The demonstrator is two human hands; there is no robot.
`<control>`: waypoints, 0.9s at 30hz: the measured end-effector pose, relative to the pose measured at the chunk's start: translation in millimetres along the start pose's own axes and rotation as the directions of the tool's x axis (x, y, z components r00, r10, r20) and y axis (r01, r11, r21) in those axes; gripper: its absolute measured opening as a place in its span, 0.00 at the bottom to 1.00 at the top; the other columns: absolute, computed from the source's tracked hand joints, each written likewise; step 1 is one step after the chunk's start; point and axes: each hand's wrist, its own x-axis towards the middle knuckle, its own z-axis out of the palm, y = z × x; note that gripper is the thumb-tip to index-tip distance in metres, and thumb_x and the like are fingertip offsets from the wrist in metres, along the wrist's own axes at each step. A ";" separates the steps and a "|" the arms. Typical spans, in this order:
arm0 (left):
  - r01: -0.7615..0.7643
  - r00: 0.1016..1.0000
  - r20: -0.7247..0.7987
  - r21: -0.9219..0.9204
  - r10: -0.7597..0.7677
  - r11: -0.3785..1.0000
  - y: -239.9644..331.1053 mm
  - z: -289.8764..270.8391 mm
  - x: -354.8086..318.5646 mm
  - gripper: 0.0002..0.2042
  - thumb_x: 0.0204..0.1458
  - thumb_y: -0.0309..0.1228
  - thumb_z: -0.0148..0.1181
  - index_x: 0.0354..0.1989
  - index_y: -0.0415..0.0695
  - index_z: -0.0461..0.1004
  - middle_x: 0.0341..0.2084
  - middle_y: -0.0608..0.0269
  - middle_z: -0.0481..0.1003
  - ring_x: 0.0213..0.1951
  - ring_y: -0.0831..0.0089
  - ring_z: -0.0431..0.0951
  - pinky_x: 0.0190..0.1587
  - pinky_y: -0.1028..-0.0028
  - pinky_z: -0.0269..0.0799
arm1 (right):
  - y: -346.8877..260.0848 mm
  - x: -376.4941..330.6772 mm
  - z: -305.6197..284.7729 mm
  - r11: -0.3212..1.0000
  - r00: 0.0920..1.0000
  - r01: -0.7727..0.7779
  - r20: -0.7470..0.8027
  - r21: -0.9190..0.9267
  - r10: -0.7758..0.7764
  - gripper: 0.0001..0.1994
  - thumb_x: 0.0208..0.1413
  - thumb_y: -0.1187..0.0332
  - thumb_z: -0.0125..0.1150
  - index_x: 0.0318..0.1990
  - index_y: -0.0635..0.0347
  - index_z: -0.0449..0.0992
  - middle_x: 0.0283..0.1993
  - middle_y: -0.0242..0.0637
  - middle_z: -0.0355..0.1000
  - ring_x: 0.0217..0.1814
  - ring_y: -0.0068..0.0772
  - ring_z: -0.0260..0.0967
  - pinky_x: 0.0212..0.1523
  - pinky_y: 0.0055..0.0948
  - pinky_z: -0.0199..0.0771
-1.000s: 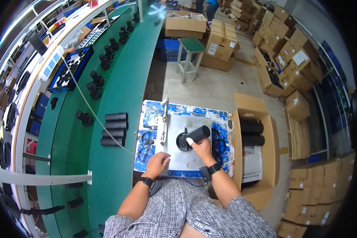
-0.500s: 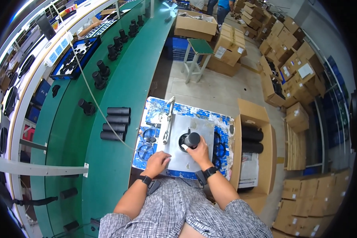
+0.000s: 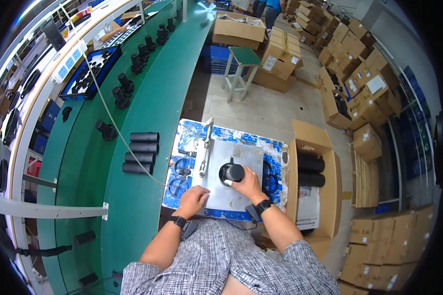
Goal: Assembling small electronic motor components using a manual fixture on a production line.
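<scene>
On the bare metal plate point(image 3: 220, 196), my right hand point(image 3: 251, 186) closes round a black cylindrical part point(image 3: 235, 172) with a wide round base. The thumb, with a white covering on its tip, reaches across the near side of that base. My left hand point(image 3: 194, 199) lies at the plate's near left edge, its fingers loosely bent and apart, holding nothing. A silver toggle-clamp-like metal fixture point(image 3: 205, 151) runs along the plate's left side. Black rings point(image 3: 177, 187) lie left of the plate, and more black rings point(image 3: 269, 184) lie to its right.
Several black tubes point(image 3: 140, 158) lie on the green bench point(image 3: 152, 105) at left, with flanged black parts point(image 3: 106, 130) behind. A thin pale hose point(image 3: 107, 104) crosses the bench. At right, an open carton point(image 3: 336, 196) holds black tubes. A green-topped stool point(image 3: 245, 56) stands ahead.
The whole view has shifted slightly left and up. My right hand stays on the black cylindrical part, which leans a little less to the right. My left hand stays at the plate's edge.
</scene>
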 end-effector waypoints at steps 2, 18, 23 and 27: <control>0.001 1.000 0.005 0.002 -0.001 1.000 0.2 0.1 0.7 0.07 0.60 0.34 0.64 0.42 0.46 0.83 0.37 0.57 0.80 0.45 0.54 0.80 0.48 0.59 0.75 | -0.1 -1.8 2.4 1.000 0.999 -0.030 -0.029 0.005 0.030 0.24 0.39 0.68 0.77 0.47 0.62 0.80 0.46 0.49 0.80 0.52 0.58 0.77 0.54 0.47 0.78; 0.182 0.968 0.222 -0.303 -0.117 0.935 -8.4 -16.4 9.0 0.07 0.62 0.30 0.63 0.44 0.43 0.82 0.35 0.57 0.79 0.39 0.64 0.80 0.43 0.68 0.75 | -7.3 -1.0 4.4 0.998 0.995 0.010 -0.096 0.067 -0.003 0.29 0.43 0.70 0.76 0.56 0.62 0.74 0.52 0.48 0.76 0.52 0.55 0.77 0.53 0.41 0.81; 0.091 0.988 -0.079 -0.371 -0.129 0.924 -59.9 -41.3 36.0 0.09 0.63 0.29 0.62 0.48 0.40 0.81 0.40 0.56 0.79 0.42 0.66 0.80 0.46 0.71 0.75 | -7.2 -9.5 16.7 0.992 0.977 -0.093 -0.182 0.080 0.107 0.27 0.43 0.68 0.79 0.52 0.63 0.77 0.46 0.47 0.77 0.44 0.49 0.80 0.45 0.39 0.81; 0.093 0.964 -0.263 0.241 -0.027 0.966 -80.2 -58.9 104.4 0.12 0.65 0.32 0.59 0.51 0.40 0.79 0.46 0.48 0.80 0.49 0.46 0.80 0.54 0.57 0.76 | -6.1 -9.1 14.5 0.999 0.975 -0.026 -0.220 0.042 0.034 0.24 0.44 0.68 0.78 0.50 0.62 0.77 0.44 0.46 0.77 0.43 0.49 0.80 0.44 0.40 0.81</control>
